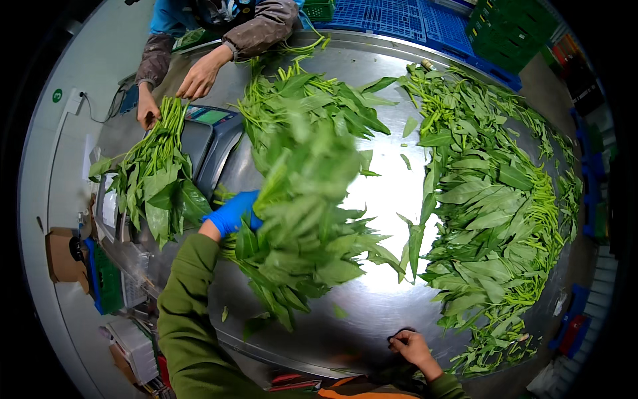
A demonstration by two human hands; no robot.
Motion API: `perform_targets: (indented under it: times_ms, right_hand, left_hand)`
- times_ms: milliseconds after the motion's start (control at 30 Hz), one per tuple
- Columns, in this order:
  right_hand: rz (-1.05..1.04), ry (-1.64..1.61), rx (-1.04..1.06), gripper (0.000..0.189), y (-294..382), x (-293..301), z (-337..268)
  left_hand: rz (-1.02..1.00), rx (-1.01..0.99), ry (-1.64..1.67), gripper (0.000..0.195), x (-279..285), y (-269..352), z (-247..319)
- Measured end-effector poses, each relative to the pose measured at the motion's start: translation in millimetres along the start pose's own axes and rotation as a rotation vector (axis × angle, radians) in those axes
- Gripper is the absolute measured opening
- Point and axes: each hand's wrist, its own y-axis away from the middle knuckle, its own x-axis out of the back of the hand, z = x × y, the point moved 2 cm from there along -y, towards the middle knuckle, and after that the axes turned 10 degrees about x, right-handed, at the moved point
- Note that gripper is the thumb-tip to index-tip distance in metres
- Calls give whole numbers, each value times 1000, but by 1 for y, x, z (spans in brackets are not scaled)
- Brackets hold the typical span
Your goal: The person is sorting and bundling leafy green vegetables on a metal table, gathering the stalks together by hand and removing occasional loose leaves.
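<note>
My left hand (234,214), in a blue glove, grips the stems of a leafy bunch of water spinach (309,174), which is blurred. More water spinach (304,269) lies on the steel table (384,304) beneath and in front of it. Near the table's front edge, my bare right hand (412,349) pinches a small dark thing (394,340), mostly hidden by the fingers. Another loose heap of water spinach (309,95) lies beyond the held bunch.
A long row of water spinach (483,199) covers the table's right side. Across from me, a co-worker's hands (202,75) hold another bunch (159,164) beside a digital scale (214,144). Blue pallets (374,17) and green crates (513,35) stand behind the table.
</note>
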Motion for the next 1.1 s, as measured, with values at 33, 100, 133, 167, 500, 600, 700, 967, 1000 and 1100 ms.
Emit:
perform_targets:
  times_ms: [33, 100, 133, 167, 500, 600, 700, 967, 1000, 1100]
  right_hand:
    - [0, -24, -25, 17, -1, -1, -1]
    - [-29, -54, -73, 18, -3, 2, -3]
    - [-38, -45, -83, 18, -4, 4, -10]
    - [-37, -54, -82, 18, -3, 5, -10]
    - [-6, -116, -8, 17, 0, -3, -1]
    - [-54, -14, 111, 18, 1, 2, -10]
    - [-80, 140, 248, 25, 12, 12, -13]
    - [312, 203, 246, 25, 107, 134, -6]
    - [467, 207, 307, 21, 112, 158, 9]
    - [993, 273, 404, 26, 136, 235, 21]
  left_hand:
    - [-62, 18, -143, 66, -3, 0, 28]
    - [-117, 76, -384, 67, -6, 11, 57]
    - [-118, 92, -486, 67, -8, 10, 65]
    - [-118, 109, -587, 67, -7, 10, 72]
    - [225, -57, -1088, 65, 55, -48, 72]
    - [201, 271, -1061, 66, 47, -71, 21]
    - [440, -64, -788, 49, 51, -62, -4]
    - [428, -187, -671, 72, 27, -19, 156]
    - [394, -244, -565, 73, 14, -14, 177]
    - [209, -187, -436, 66, -53, 2, 260]
